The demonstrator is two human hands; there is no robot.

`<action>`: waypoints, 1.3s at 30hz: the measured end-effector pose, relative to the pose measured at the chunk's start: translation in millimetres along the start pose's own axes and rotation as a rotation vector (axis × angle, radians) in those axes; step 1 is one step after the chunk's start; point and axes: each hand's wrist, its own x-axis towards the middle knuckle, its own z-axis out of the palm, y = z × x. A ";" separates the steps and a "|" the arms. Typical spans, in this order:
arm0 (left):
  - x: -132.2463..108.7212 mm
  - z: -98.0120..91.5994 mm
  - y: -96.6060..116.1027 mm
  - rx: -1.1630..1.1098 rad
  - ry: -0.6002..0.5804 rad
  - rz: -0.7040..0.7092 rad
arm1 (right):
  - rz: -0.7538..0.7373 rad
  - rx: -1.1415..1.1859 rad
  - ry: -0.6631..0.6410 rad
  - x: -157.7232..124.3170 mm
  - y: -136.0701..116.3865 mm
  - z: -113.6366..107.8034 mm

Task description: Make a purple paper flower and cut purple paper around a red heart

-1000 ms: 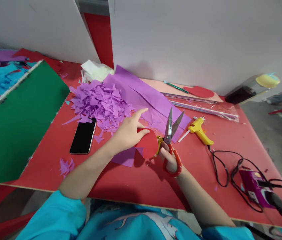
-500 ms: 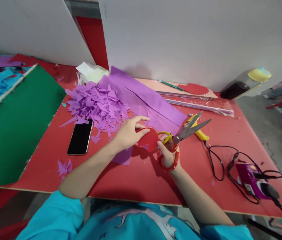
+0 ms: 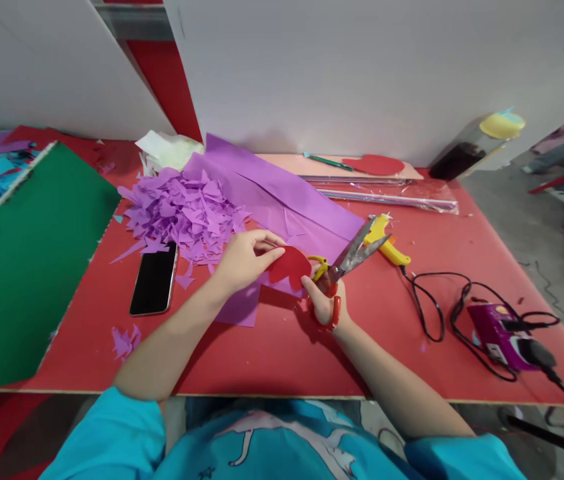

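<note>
Both hands are on the red cutout [image 3: 289, 265], held roughly midway along the tabletop [image 3: 282, 367], between near and far edges. Left hand [image 3: 249, 260]: pinching the cutout's left side, thumb on top. Right hand [image 3: 323, 297]: grasping scissors [image 3: 355, 257] by the red handle, with thumb and fingers also at the cutout's right edge. Blades apart, tips toward the far right corner, near the yellow glue gun [image 3: 387, 241]; can't tell if they touch. Purple paper shows along the cutout's lower edge; can't tell if it's gripped too.

Left of the hands: heap of purple scraps [image 3: 187, 207], phone [image 3: 155, 283] just beside it on the near-edge side, a few scraps lying on the phone's top end. Small scrap cluster [image 3: 125, 341] closer to the near edge. Green board [image 3: 27, 267] covers the left end.

Beyond the hands: purple sheets [image 3: 282, 193] running toward the far edge. Along that edge, a clear packet [image 3: 387, 200], green pen [image 3: 332, 162] and second red piece [image 3: 377, 165]. Bottle [image 3: 477, 147] at the far right corner. Glue gun's cable runs toward the purple box [image 3: 499, 333] near the right edge.
</note>
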 end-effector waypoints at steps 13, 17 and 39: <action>6.5 -24.5 -1.3 0.326 -0.029 0.106 | 0.001 -0.198 -0.083 0.7 -0.8 0.9; 3.6 -14.4 -0.1 0.383 -0.292 0.300 | -0.025 -0.259 -0.138 -0.6 1.0 -0.4; 11.6 -13.9 -10.7 0.295 -0.478 0.157 | -0.031 -0.249 -0.148 -2.8 -5.3 0.2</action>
